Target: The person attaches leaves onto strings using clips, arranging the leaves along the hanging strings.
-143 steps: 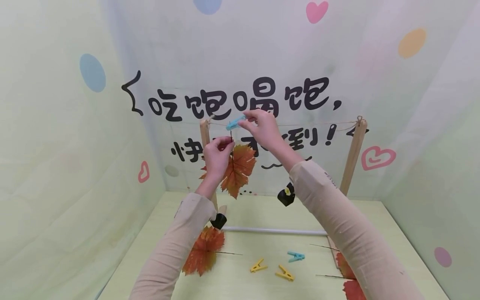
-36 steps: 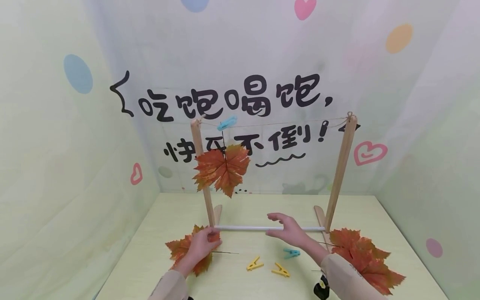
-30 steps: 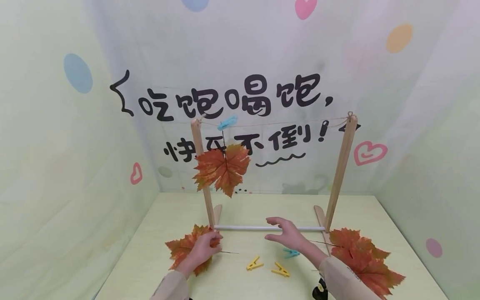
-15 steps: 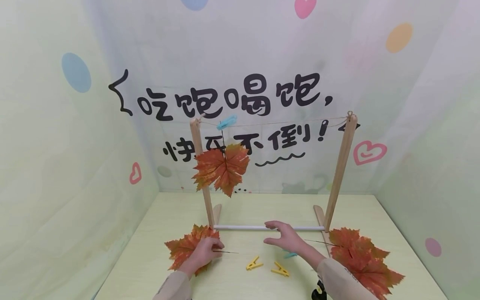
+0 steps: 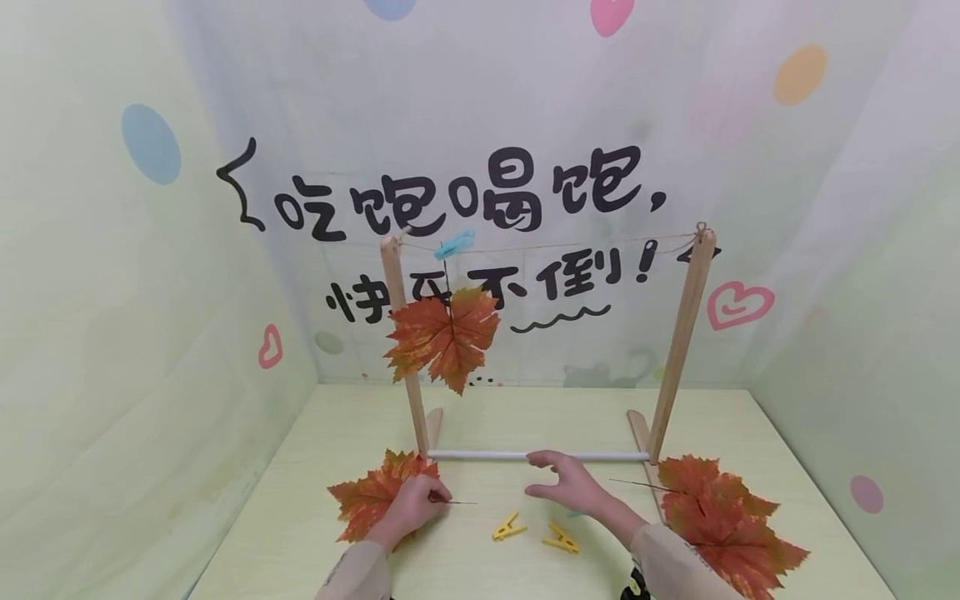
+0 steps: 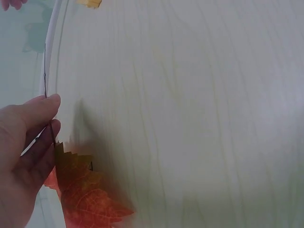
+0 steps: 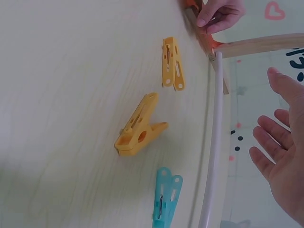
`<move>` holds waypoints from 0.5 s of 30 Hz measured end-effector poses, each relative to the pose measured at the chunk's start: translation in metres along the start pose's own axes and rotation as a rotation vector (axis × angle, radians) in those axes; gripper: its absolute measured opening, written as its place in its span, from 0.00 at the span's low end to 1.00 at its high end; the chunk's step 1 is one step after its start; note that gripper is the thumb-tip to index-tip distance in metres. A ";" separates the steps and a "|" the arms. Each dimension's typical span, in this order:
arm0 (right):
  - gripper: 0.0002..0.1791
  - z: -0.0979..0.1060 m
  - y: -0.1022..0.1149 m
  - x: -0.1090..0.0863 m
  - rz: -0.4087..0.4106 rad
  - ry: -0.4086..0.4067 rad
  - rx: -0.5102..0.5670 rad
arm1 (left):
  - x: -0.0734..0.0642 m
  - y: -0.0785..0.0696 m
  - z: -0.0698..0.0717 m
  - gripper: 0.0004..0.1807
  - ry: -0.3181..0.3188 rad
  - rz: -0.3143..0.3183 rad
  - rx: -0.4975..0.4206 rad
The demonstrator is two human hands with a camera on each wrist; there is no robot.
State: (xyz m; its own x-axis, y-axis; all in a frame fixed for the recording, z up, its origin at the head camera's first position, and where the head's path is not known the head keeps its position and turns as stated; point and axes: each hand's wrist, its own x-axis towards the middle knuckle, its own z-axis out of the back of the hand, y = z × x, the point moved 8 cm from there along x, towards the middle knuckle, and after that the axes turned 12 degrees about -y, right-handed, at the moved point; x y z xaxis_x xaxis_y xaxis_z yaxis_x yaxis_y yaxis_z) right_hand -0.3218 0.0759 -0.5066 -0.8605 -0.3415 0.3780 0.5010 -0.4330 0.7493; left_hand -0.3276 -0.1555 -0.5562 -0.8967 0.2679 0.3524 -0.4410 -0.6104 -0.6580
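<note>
My left hand [image 5: 414, 504] pinches the thin dark stem of an orange-red artificial maple leaf [image 5: 363, 500] between thumb and fingers, low over the left side of the table. In the left wrist view the leaf [image 6: 88, 194] hangs below the fingertips and the stem points up past them. My right hand [image 5: 573, 486] hovers over the table, thumb and fingers spread, holding nothing. Mostly hidden beneath it in the head view is a blue clothespin [image 7: 166, 197]. Close by lie two yellow clothespins [image 5: 509, 527]. Another leaf [image 5: 444, 333] hangs from the string by a blue clothespin [image 5: 454, 245].
A wooden frame stands behind the hands, with a left post [image 5: 393, 271], a right post [image 5: 681, 350], a string [image 5: 570, 246] between their tops and a white bar [image 5: 480, 455] below. More leaves [image 5: 727, 525] lie at the right, stems pointing left.
Both hands came down from the string, leaving a leaf clipped there. Lately my left hand has moved down and right onto the stem of the left leaf; my right hand has sunk slightly over the blue clothespin.
</note>
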 end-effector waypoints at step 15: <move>0.24 -0.031 -0.010 -0.005 0.032 0.070 -0.050 | 0.005 -0.004 0.003 0.02 -0.022 -0.039 0.039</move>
State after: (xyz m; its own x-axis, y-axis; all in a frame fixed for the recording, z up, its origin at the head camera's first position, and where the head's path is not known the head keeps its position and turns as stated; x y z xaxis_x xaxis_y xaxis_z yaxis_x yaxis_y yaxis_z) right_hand -0.3192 0.0558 -0.5331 -0.8361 -0.4129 0.3610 0.5339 -0.4616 0.7085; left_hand -0.3297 -0.1540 -0.5495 -0.8774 0.2757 0.3926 -0.4736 -0.6284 -0.6170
